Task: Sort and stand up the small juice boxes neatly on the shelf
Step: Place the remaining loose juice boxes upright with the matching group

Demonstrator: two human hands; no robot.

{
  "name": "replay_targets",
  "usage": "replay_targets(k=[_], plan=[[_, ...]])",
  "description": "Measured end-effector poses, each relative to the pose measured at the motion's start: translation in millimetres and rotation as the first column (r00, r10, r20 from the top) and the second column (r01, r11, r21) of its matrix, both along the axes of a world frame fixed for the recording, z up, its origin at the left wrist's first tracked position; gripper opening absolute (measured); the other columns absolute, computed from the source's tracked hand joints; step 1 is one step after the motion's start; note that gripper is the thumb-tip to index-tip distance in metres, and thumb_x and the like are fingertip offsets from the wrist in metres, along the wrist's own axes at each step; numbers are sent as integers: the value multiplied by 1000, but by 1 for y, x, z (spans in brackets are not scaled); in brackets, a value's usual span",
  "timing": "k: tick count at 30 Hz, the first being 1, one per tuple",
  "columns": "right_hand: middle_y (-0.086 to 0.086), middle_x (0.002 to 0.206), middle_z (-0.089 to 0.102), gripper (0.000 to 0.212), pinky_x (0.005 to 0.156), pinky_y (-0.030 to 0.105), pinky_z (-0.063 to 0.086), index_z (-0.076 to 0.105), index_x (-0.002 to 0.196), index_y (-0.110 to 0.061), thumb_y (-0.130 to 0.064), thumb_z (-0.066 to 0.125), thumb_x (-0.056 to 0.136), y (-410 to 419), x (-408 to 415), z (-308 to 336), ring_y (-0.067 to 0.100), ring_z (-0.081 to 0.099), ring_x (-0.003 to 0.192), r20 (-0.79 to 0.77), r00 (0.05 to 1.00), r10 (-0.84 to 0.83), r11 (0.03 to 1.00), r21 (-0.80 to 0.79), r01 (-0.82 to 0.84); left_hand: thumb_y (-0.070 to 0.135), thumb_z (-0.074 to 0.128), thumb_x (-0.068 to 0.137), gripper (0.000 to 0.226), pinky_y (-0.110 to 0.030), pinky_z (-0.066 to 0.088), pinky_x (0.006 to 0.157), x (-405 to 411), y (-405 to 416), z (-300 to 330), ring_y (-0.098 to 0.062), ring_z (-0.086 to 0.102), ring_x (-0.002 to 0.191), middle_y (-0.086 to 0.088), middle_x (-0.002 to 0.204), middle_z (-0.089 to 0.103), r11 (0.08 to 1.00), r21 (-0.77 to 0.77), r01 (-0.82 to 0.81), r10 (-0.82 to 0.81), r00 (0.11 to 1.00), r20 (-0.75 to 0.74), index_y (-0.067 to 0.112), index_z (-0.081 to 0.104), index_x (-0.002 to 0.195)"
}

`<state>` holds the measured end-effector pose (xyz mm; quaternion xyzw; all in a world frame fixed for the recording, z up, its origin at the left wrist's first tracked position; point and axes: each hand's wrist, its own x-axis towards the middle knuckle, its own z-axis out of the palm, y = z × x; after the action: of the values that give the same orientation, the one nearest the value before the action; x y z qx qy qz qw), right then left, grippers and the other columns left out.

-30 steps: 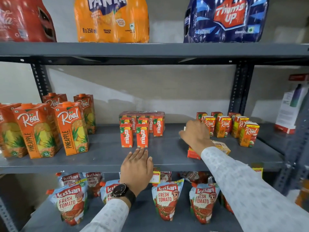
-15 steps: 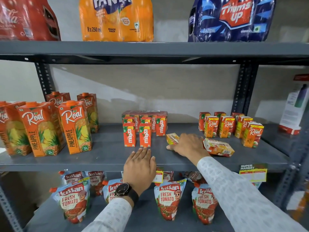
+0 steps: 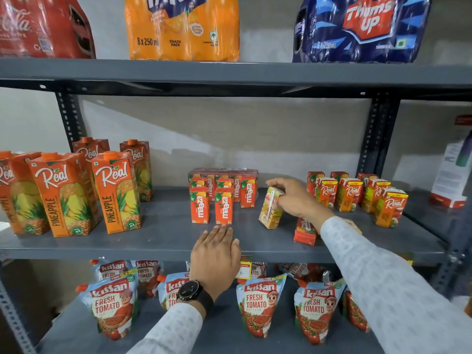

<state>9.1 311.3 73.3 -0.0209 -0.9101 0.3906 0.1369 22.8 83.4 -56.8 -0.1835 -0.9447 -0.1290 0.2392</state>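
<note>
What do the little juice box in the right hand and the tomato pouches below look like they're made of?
Small juice box: apparently coated paperboard, with sharp folded edges, flat printed faces and a slight sheen. Kissan tomato pouches: likely flexible plastic film, glossy, with soft bulging bodies and crimped top seams.

Right sleeve [image 3: 383,272] hides a fallen juice box [image 3: 305,232].

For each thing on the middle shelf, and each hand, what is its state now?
Right hand: grips the yellow juice box.
Yellow juice box: nearly upright, slightly tilted, on the shelf.
Red box under the right arm: lying down.
Maaza boxes: standing.
Small Real boxes: standing.
Left hand: flat on the shelf edge, fingers straight.
</note>
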Motion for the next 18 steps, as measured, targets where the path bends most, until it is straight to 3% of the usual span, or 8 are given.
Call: replay_targets(k=[3,6,10,12,14,18], plan=[[-2,140,58,73,95,35,55,53,146,-23,13,65,84,-10,2,-8,14,56,122,-57,998,22,998,-65,-26,52,7,98,71,-40,30,120,1,0,0,-14,40,143,2,151,50,1000,-1,1,-1,1000,1,21,52,144],[-6,128,60,65,78,28,57,51,145,-27,8,62,91,-22,2,-28,4,61,102,-153,986,-65,981,-190,35,51,8,98,70,-39,29,120,0,1,0,-14,40,143,2,151,50,1000,-2,-3,3,1000,0,20,52,144],[2,133,61,71,91,43,59,38,149,-32,7,58,94,-36,-3,-58,15,63,111,-164,968,-190,894,-436,101,53,4,97,74,-39,28,121,0,1,0,-12,38,144,3,152,48,1000,-7,-9,9,1000,6,22,50,145],[3,134,58,82,87,36,59,26,154,-31,4,65,91,-42,-4,-68,15,61,110,-151,966,-210,869,-481,114,54,1,96,76,-39,27,122,0,1,1,-12,36,145,4,154,46,1000,-11,-9,9,1000,6,22,48,146],[3,134,55,93,81,27,55,23,153,-28,-8,81,83,-47,-5,-74,14,60,109,-205,938,-278,878,-450,162,54,-1,96,77,-38,26,122,1,2,1,-12,35,146,4,154,45,1000,-15,-10,10,1000,5,22,47,147],[6,135,52,95,91,31,50,34,137,-21,-46,93,67,-51,-11,-84,21,54,122,-342,835,-432,899,-237,368,52,0,96,76,-39,27,121,0,2,2,-12,35,145,3,154,45,1000,-19,-14,14,1000,3,22,48,147]])
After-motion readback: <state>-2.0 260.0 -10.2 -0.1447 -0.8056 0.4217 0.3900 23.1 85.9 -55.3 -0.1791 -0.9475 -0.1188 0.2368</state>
